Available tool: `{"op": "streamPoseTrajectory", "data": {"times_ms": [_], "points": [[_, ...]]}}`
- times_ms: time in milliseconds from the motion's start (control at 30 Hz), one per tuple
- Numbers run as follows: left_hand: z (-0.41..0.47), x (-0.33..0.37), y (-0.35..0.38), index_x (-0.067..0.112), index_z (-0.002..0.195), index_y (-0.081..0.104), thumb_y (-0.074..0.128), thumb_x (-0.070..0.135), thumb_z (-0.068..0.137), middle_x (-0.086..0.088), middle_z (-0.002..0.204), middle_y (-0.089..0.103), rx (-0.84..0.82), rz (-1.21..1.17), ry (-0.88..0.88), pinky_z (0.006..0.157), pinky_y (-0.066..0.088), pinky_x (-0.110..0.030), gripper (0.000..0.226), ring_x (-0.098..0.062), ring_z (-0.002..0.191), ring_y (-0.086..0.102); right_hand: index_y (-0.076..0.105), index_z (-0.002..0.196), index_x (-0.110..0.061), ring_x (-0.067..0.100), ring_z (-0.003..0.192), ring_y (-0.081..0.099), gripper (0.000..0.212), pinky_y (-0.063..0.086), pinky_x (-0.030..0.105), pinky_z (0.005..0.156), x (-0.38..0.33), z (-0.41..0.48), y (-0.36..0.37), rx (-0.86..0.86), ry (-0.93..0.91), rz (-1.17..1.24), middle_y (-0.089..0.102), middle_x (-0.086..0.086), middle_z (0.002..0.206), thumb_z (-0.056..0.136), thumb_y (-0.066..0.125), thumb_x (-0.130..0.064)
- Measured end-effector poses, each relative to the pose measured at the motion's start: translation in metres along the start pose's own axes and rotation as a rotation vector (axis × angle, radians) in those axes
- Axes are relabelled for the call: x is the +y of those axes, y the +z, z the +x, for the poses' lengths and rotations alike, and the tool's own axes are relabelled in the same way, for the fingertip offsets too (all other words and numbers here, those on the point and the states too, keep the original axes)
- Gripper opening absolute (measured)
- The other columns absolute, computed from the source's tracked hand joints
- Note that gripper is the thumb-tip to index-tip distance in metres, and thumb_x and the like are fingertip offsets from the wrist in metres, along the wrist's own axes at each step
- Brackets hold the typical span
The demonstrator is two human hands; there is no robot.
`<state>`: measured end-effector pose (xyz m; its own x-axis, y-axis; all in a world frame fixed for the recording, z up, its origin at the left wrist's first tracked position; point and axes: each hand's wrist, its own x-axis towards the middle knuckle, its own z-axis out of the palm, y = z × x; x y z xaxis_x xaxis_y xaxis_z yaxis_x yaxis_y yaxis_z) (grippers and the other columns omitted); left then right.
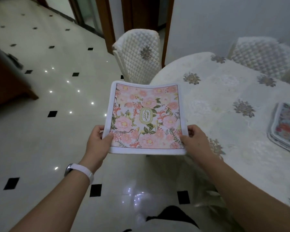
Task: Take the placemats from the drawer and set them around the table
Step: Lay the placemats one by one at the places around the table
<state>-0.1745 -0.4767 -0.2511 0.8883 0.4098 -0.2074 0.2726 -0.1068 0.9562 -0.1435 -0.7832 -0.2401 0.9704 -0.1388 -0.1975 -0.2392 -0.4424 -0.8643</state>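
Note:
A square pink floral placemat (146, 118) with a white border and a "GARDEN" label hangs flat in the air, just left of the table's edge. My left hand (99, 141) grips its near left corner and my right hand (194, 139) grips its near right corner. The round table (216, 101) wears a cream quilted cloth with grey flower patches. On the table's right side lies a small stack of placemats (285, 128), the top one blue with red flowers, cut off by the frame edge.
A chair with a quilted white cover (139, 56) stands at the table's far left side, another chair (264, 54) at the back right. Dark wooden furniture (8, 81) sits at the left. The glossy tiled floor (49, 139) spreads out on the left.

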Motion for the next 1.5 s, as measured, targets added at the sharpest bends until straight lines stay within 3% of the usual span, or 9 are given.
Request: {"op": "streamPoseTrajectory", "data": {"times_ms": [167, 400, 500, 567, 867, 1100, 1367, 1500], "points": [[0.02, -0.005, -0.03, 0.019, 0.096, 0.056, 0.063, 0.014, 0.093, -0.008, 0.098, 0.069, 0.077, -0.038, -0.025, 0.07, 0.058, -0.038, 0.01, -0.022, 0.082, 0.069, 0.057, 0.101, -0.019, 0.007, 0.077, 0.061, 0.011, 0.044, 0.02, 0.057, -0.027, 0.025, 0.034, -0.079, -0.083, -0.07, 0.063, -0.006, 0.09, 0.092, 0.061, -0.016], [0.082, -0.007, -0.056, 0.022, 0.097, 0.056, 0.063, 0.014, 0.093, -0.007, 0.098, 0.07, 0.137, -0.067, -0.069, 0.068, 0.057, -0.037, 0.012, -0.022, 0.081, 0.07, 0.06, 0.107, -0.02, 0.008, 0.081, 0.064, 0.02, 0.048, 0.018, 0.062, -0.052, 0.089, 0.098, -0.162, -0.08, 0.008, 0.066, -0.006, 0.095, 0.089, 0.062, -0.011], [0.123, -0.002, -0.059, 0.02, 0.099, 0.056, 0.063, 0.014, 0.093, -0.007, 0.098, 0.07, 0.14, -0.055, -0.076, 0.068, 0.058, -0.038, 0.011, -0.023, 0.081, 0.071, 0.06, 0.108, -0.02, 0.015, 0.086, 0.066, 0.022, 0.055, 0.034, 0.075, -0.06, 0.132, 0.123, -0.184, -0.058, 0.007, 0.067, -0.004, 0.097, 0.088, 0.063, -0.013], [0.152, 0.005, -0.056, 0.018, 0.101, 0.056, 0.063, 0.013, 0.093, -0.008, 0.098, 0.07, 0.15, -0.041, -0.09, 0.07, 0.059, -0.04, 0.012, -0.025, 0.081, 0.071, 0.06, 0.107, -0.019, 0.016, 0.086, 0.065, 0.021, 0.055, 0.038, 0.078, -0.069, 0.162, 0.135, -0.187, -0.04, -0.014, 0.067, -0.004, 0.097, 0.087, 0.063, -0.013], [0.292, 0.064, -0.03, 0.025, 0.098, 0.059, 0.065, 0.018, 0.092, -0.008, 0.096, 0.069, 0.096, 0.035, -0.049, 0.073, 0.057, -0.044, 0.011, -0.027, 0.082, 0.069, 0.057, 0.101, -0.02, 0.015, 0.08, 0.063, 0.014, 0.047, 0.03, 0.062, -0.119, 0.277, 0.151, -0.169, -0.012, -0.034, 0.064, -0.002, 0.092, 0.089, 0.061, -0.015], [0.371, 0.087, -0.015, 0.03, 0.095, 0.058, 0.064, 0.019, 0.093, -0.006, 0.097, 0.068, 0.051, 0.053, -0.033, 0.074, 0.058, -0.045, 0.013, -0.028, 0.085, 0.068, 0.054, 0.102, -0.017, 0.012, 0.08, 0.06, 0.014, 0.043, 0.025, 0.059, -0.142, 0.324, 0.169, -0.107, 0.024, -0.032, 0.062, -0.003, 0.09, 0.09, 0.06, -0.013], [0.48, 0.093, 0.002, 0.019, 0.1, 0.055, 0.058, 0.014, 0.096, -0.006, 0.094, 0.067, -0.124, -0.013, -0.028, 0.049, 0.051, -0.024, 0.008, -0.02, 0.076, 0.067, 0.055, 0.103, -0.019, 0.012, 0.082, 0.06, 0.017, 0.047, 0.027, 0.063, -0.162, 0.374, 0.201, 0.063, 0.143, -0.042, 0.062, -0.004, 0.092, 0.089, 0.06, -0.012], [0.548, 0.111, 0.008, 0.025, 0.098, 0.056, 0.06, 0.017, 0.095, -0.008, 0.097, 0.069, -0.284, 0.009, 0.008, 0.061, 0.057, -0.035, 0.009, -0.025, 0.082, 0.069, 0.055, 0.101, -0.018, 0.014, 0.083, 0.061, 0.015, 0.046, 0.026, 0.061, -0.184, 0.389, 0.22, 0.225, 0.229, 0.013, 0.062, -0.002, 0.092, 0.089, 0.06, -0.01]]}}
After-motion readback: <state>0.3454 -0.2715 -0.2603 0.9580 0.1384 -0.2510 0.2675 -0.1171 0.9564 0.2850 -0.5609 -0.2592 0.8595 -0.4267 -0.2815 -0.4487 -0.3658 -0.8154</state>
